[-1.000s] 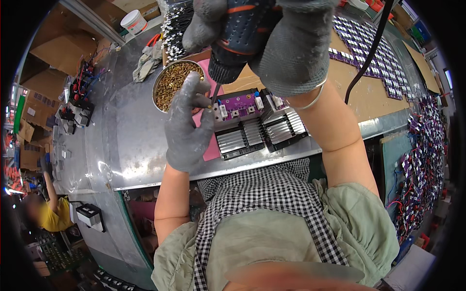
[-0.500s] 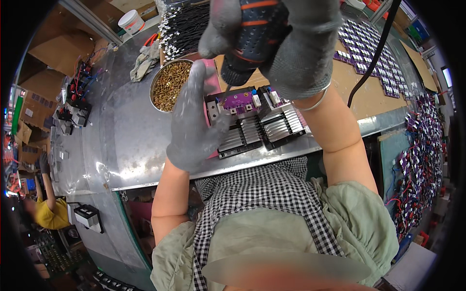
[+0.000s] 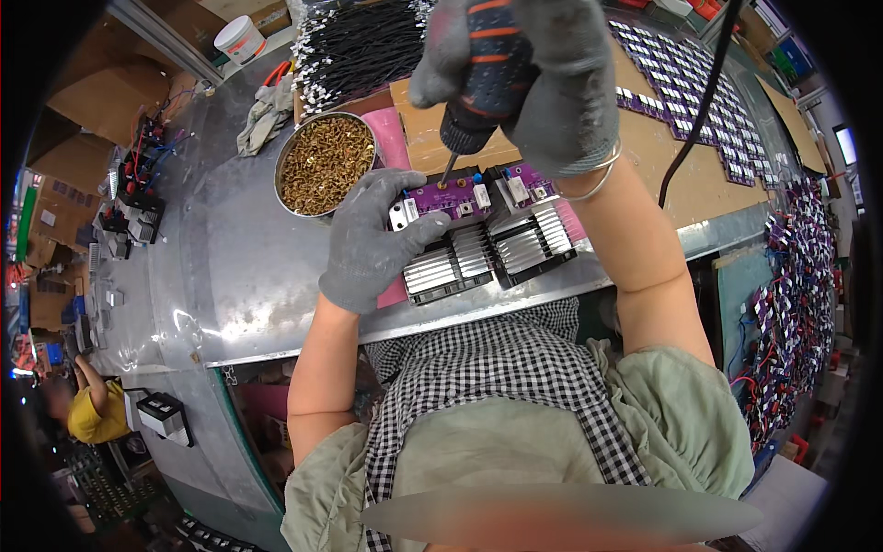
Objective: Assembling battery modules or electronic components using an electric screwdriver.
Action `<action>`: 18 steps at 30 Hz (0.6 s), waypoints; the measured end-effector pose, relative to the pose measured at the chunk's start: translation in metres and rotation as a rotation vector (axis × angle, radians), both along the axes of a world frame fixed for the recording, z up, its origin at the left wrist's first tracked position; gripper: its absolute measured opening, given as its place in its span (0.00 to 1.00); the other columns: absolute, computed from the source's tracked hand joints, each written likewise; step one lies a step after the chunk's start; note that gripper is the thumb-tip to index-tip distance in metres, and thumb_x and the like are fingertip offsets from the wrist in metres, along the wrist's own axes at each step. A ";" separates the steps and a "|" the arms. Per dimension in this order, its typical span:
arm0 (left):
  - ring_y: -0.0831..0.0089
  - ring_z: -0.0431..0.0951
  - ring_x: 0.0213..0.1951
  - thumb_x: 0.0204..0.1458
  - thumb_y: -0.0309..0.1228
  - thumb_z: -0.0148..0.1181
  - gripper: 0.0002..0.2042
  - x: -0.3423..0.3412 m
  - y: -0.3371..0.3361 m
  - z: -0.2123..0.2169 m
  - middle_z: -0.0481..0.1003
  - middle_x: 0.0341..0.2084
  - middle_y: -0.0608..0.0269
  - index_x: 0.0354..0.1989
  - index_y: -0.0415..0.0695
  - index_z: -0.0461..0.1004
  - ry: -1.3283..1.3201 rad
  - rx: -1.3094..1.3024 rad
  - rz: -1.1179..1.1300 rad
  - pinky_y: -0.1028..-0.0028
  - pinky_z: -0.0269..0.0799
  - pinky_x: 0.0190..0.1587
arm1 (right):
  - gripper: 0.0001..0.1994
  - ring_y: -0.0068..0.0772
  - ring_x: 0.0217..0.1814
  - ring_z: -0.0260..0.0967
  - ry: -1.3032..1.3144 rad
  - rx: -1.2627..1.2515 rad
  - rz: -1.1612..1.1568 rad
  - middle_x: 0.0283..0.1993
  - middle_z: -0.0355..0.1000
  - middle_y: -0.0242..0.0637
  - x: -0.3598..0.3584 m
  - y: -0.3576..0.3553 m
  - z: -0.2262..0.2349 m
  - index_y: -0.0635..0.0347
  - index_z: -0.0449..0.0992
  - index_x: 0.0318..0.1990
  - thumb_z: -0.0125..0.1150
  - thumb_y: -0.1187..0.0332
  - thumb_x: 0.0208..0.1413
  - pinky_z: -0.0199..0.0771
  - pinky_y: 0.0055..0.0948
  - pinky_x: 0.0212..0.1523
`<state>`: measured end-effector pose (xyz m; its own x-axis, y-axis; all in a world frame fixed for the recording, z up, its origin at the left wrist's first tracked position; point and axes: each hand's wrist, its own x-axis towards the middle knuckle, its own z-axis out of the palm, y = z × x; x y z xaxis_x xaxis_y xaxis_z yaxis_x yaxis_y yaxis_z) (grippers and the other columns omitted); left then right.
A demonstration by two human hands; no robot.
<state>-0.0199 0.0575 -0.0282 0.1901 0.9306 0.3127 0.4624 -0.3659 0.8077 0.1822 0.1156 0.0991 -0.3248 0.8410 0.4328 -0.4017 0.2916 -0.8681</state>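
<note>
My gloved right hand [image 3: 570,101] is closed around a dark electric screwdriver [image 3: 495,74] with orange stripes. Its bit points down and meets a purple circuit board [image 3: 428,197] near the board's upper edge, at what looks like a brass-coloured screw. That board sits on a black-framed heatsink [image 3: 451,267] with silver fins. With thumb and fingers, my gloved left hand [image 3: 368,241] grips the board's left end. Right beside it lies a second finned heatsink [image 3: 538,235], also bearing a purple board [image 3: 537,184]. Pink sheeting [image 3: 391,138] shows under the two units.
Left of the boards stands a round bowl heaped with brass screws [image 3: 326,166]. Behind are black cables [image 3: 359,46], a rag [image 3: 267,120] and a white tub [image 3: 239,41]. Many boards [image 3: 690,101] cover cardboard at right, where a black cord [image 3: 704,120] hangs. A co-worker [image 3: 97,409] is far left.
The screwdriver has come down onto the board in my right hand. My left hand has gone from raised, loose fingers to a grip on the board's end.
</note>
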 end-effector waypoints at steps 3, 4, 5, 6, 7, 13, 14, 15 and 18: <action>0.58 0.81 0.44 0.47 0.42 0.76 0.25 0.000 -0.001 0.001 0.79 0.41 0.52 0.48 0.37 0.79 0.022 0.008 0.004 0.63 0.76 0.50 | 0.17 0.18 0.23 0.67 -0.112 -0.098 -0.023 0.27 0.74 0.30 -0.006 -0.011 0.017 0.60 0.76 0.42 0.65 0.53 0.64 0.65 0.19 0.25; 0.58 0.81 0.44 0.46 0.41 0.76 0.25 0.000 -0.001 0.002 0.79 0.41 0.52 0.48 0.37 0.79 0.040 0.012 0.004 0.63 0.76 0.50 | 0.16 0.15 0.22 0.66 -0.085 -0.152 -0.042 0.26 0.74 0.28 -0.009 -0.015 0.020 0.59 0.77 0.38 0.64 0.54 0.64 0.63 0.18 0.23; 0.58 0.81 0.44 0.46 0.41 0.76 0.25 0.001 -0.002 0.002 0.79 0.41 0.52 0.48 0.37 0.79 0.038 0.010 0.005 0.63 0.76 0.50 | 0.17 0.15 0.22 0.66 -0.145 -0.080 -0.038 0.25 0.74 0.27 -0.004 -0.008 0.011 0.58 0.78 0.35 0.65 0.53 0.63 0.63 0.18 0.23; 0.58 0.81 0.44 0.46 0.41 0.77 0.25 0.003 -0.002 0.004 0.79 0.41 0.52 0.48 0.37 0.79 0.041 -0.003 0.008 0.63 0.76 0.50 | 0.17 0.15 0.22 0.66 -0.146 -0.080 -0.036 0.25 0.74 0.27 -0.004 -0.006 0.011 0.58 0.78 0.35 0.65 0.53 0.63 0.63 0.18 0.23; 0.58 0.81 0.44 0.46 0.41 0.77 0.25 0.003 -0.001 0.005 0.79 0.41 0.52 0.48 0.37 0.79 0.044 -0.016 0.011 0.63 0.76 0.50 | 0.17 0.15 0.22 0.66 -0.171 -0.102 -0.049 0.25 0.74 0.28 -0.004 -0.005 0.011 0.58 0.77 0.36 0.65 0.53 0.63 0.63 0.18 0.22; 0.58 0.81 0.45 0.51 0.40 0.73 0.26 -0.022 0.006 0.005 0.79 0.42 0.52 0.55 0.37 0.79 -0.269 -0.229 0.021 0.65 0.75 0.50 | 0.15 0.18 0.22 0.68 -0.010 -0.153 -0.133 0.24 0.74 0.29 -0.017 -0.009 0.017 0.58 0.76 0.40 0.67 0.55 0.62 0.65 0.19 0.21; 0.58 0.81 0.46 0.53 0.39 0.71 0.24 -0.039 0.016 0.006 0.80 0.41 0.51 0.57 0.40 0.79 -0.114 -0.093 0.127 0.64 0.75 0.51 | 0.14 0.19 0.21 0.69 0.052 -0.220 -0.161 0.24 0.73 0.30 -0.019 -0.011 0.018 0.58 0.76 0.41 0.68 0.56 0.62 0.65 0.20 0.20; 0.58 0.81 0.46 0.56 0.38 0.68 0.23 -0.060 0.026 0.007 0.81 0.40 0.51 0.58 0.42 0.79 0.041 0.044 0.233 0.63 0.75 0.51 | 0.14 0.19 0.21 0.69 0.052 -0.220 -0.163 0.24 0.73 0.30 -0.020 -0.012 0.018 0.58 0.76 0.41 0.68 0.56 0.62 0.65 0.20 0.20; 0.57 0.80 0.46 0.56 0.34 0.65 0.16 -0.109 0.044 -0.024 0.81 0.38 0.51 0.53 0.48 0.83 0.495 -0.040 0.221 0.60 0.75 0.50 | 0.13 0.20 0.20 0.68 0.037 -0.181 -0.086 0.24 0.73 0.31 -0.020 -0.013 0.022 0.58 0.75 0.42 0.69 0.59 0.61 0.64 0.20 0.17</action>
